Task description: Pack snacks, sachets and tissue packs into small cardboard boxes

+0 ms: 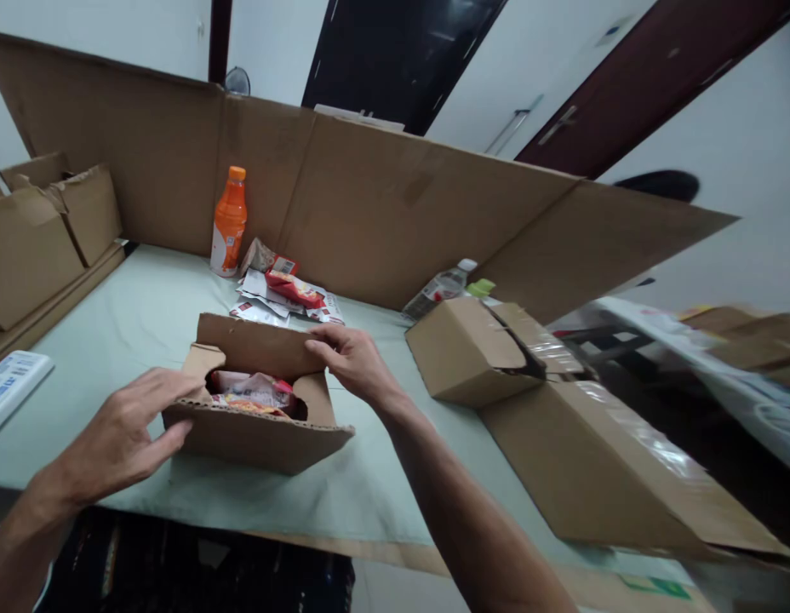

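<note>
left hand (123, 430) and right hand (350, 358) at one open box (248, 438)

the open box sits near the front edge of the surface (369, 485), left of its middle, between the hands. the right hand has a narrow grip, thumb and fingers pinching the right end of the far flap (260, 345), probably to keep it from swinging inward. the left hand's grip is parted around the box's near left corner, seemingly placed to steady it; whether it presses on the cardboard i cannot tell

inside the box are at least two wrapped packets (251, 387); they overlap, so more may be hidden. toward the far edge of the surface stands one orange bottle (229, 223), and further right is one clear bottle (441, 289), upright or leaning, i cannot tell which. between the bottles lies one heap of loose packets (260, 308), too overlapped to count, with one red packet (296, 289) on top. one cardboard screen (395, 204) runs along the far edge, perhaps to fence things in. along the right edge are a smaller carton (465, 345) and a longer carton (599, 460), two in all, perhaps set there to leave the middle free. one white box (15, 387) lies by the left edge
</note>
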A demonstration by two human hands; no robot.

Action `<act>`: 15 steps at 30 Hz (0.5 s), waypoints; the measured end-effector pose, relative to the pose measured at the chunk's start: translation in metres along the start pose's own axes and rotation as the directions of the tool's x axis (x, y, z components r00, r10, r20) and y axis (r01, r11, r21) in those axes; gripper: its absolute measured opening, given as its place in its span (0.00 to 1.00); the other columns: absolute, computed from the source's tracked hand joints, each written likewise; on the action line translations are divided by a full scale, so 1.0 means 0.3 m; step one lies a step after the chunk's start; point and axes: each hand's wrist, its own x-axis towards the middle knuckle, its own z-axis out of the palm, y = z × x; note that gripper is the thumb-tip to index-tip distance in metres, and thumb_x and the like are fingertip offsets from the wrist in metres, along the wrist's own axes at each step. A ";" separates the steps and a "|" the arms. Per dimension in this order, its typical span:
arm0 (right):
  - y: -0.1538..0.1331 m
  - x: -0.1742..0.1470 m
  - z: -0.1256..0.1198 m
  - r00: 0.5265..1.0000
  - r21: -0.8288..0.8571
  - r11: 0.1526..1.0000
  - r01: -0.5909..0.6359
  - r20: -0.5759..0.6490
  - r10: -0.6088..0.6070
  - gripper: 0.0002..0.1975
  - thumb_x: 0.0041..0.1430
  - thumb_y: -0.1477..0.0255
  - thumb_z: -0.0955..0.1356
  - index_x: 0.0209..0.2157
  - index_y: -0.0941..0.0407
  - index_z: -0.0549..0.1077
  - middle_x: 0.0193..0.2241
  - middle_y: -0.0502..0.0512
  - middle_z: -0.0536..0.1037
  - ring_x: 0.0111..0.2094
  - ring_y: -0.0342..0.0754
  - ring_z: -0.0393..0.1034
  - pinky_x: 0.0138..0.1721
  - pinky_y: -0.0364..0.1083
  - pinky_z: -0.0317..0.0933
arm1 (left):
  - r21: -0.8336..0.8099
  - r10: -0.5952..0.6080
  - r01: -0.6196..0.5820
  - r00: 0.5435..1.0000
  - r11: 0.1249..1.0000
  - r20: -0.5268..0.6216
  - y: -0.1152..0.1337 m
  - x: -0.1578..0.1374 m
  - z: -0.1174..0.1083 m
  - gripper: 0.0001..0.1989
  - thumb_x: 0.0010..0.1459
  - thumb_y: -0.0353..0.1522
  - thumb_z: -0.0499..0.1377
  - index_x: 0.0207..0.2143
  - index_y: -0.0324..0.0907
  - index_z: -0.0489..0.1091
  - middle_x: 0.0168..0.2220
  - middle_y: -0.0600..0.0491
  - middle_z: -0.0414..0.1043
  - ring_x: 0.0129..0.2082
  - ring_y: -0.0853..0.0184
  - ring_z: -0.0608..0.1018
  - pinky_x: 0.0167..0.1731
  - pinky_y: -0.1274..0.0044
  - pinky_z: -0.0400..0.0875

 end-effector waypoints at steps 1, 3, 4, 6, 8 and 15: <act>0.005 0.009 0.004 1.000 0.041 0.999 -0.011 -0.003 0.011 0.11 0.59 0.67 0.65 0.36 0.54 0.79 0.33 0.54 0.83 0.36 0.53 0.75 0.40 0.50 0.70 | -0.017 0.011 -0.011 1.000 1.000 0.026 -0.002 0.000 0.008 0.16 0.67 0.32 0.55 0.56 0.44 0.71 0.51 0.47 0.80 0.52 0.59 0.81 0.53 0.68 0.78; 0.003 -0.001 -0.004 1.000 0.099 0.995 -0.003 0.010 0.002 0.13 0.60 0.64 0.65 0.35 0.55 0.79 0.32 0.54 0.82 0.35 0.52 0.75 0.38 0.50 0.69 | -0.034 0.003 -0.002 0.999 0.999 0.036 -0.005 0.003 0.013 0.17 0.68 0.32 0.55 0.57 0.44 0.70 0.50 0.48 0.80 0.50 0.60 0.82 0.51 0.70 0.79; -0.002 -0.021 -0.014 0.999 0.116 0.993 0.011 0.039 -0.015 0.14 0.62 0.62 0.65 0.36 0.55 0.79 0.33 0.54 0.82 0.35 0.53 0.76 0.39 0.50 0.70 | -0.034 -0.016 0.017 1.000 0.999 0.019 -0.007 0.005 0.013 0.18 0.68 0.33 0.55 0.60 0.44 0.68 0.51 0.48 0.79 0.50 0.60 0.81 0.51 0.70 0.79; -0.011 -0.086 -0.038 0.987 0.135 0.988 0.077 0.130 -0.095 0.19 0.67 0.57 0.63 0.39 0.54 0.81 0.39 0.57 0.84 0.42 0.55 0.78 0.45 0.53 0.71 | -0.003 -0.057 0.057 0.997 0.998 -0.051 -0.013 0.011 0.019 0.21 0.70 0.33 0.54 0.63 0.44 0.64 0.54 0.46 0.76 0.53 0.59 0.80 0.54 0.69 0.78; -0.014 -0.166 -0.057 0.950 0.120 0.975 0.185 0.234 -0.209 0.23 0.70 0.53 0.62 0.48 0.52 0.81 0.53 0.60 0.81 0.54 0.58 0.75 0.56 0.58 0.67 | 0.055 -0.074 0.081 0.989 0.995 -0.126 -0.024 0.018 0.036 0.22 0.70 0.33 0.54 0.64 0.44 0.63 0.58 0.44 0.70 0.58 0.57 0.76 0.57 0.65 0.75; -0.035 -0.253 -0.038 0.886 -0.194 0.903 0.383 0.353 -0.300 0.39 0.63 0.49 0.70 0.70 0.51 0.63 0.68 0.66 0.65 0.70 0.68 0.55 0.67 0.69 0.51 | -0.037 -0.033 0.031 0.999 0.999 -0.039 -0.084 0.027 0.108 0.16 0.71 0.31 0.50 0.54 0.48 0.74 0.59 0.47 0.71 0.61 0.54 0.72 0.59 0.58 0.73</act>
